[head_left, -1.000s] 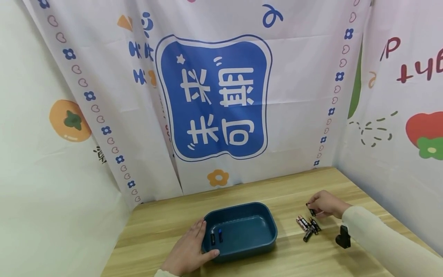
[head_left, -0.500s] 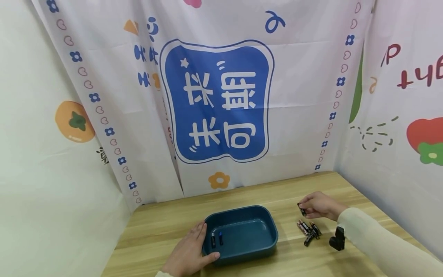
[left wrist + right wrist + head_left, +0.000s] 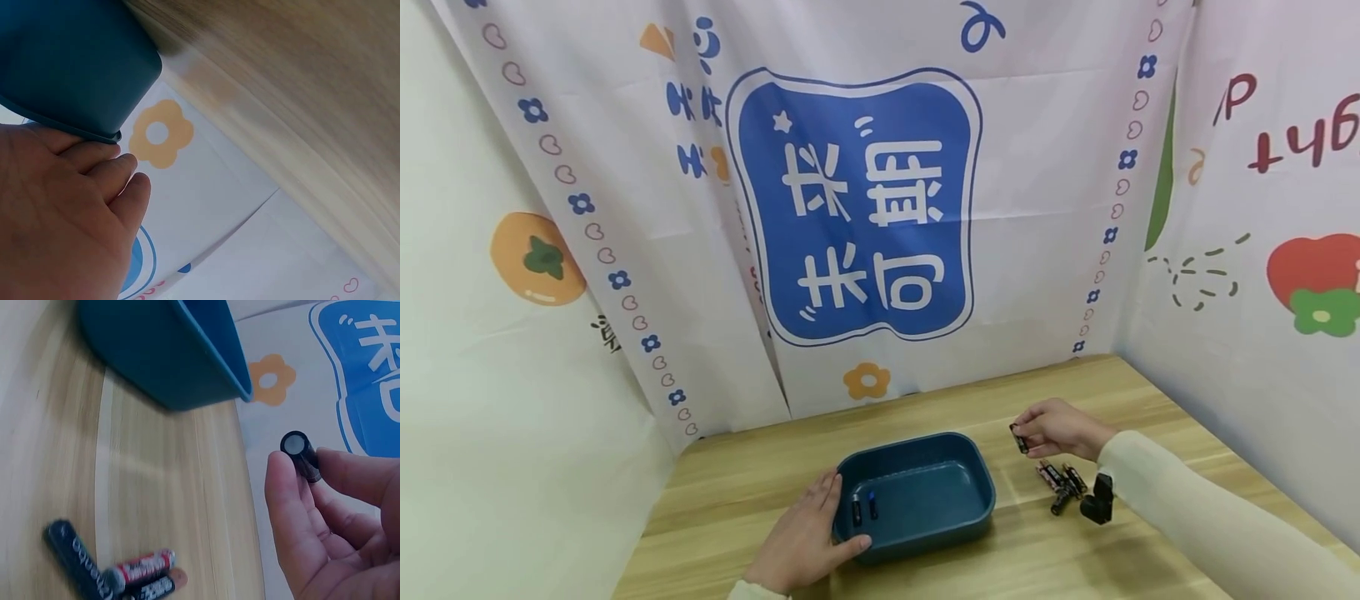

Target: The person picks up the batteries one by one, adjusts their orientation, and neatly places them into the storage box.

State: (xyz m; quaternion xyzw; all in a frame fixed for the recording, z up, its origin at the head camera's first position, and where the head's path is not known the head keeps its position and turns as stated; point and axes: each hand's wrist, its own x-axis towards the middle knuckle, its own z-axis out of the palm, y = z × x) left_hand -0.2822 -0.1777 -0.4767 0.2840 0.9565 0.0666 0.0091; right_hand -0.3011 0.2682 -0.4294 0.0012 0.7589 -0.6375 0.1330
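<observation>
A dark teal rectangular bin (image 3: pixel 917 546) stands on the table, with a black battery (image 3: pixel 856 510) and a blue-topped battery (image 3: pixel 872 505) lying in its left end. My left hand (image 3: pixel 801 533) rests against the bin's left side, fingers extended along the rim and thumb at the near corner. Between thumb and fingers, my right hand (image 3: pixel 1060 429) pinches a black battery (image 3: pixel 1018 438) above the table, to the right of the bin. In the right wrist view that battery's flat end (image 3: pixel 292 445) faces the camera. Below the right hand lies a small pile of loose batteries (image 3: pixel 1060 483).
The wood-grain table (image 3: pixel 760 467) is backed by a printed white cloth (image 3: pixel 1030 292). More cloth hangs along the left and right sides. A black wrist device (image 3: pixel 1097 500) is strapped to the right sleeve (image 3: pixel 1195 500).
My right hand has lifted the black battery away from the pile and moved it left, closer to the bin. The left hand keeps its place on the bin.
</observation>
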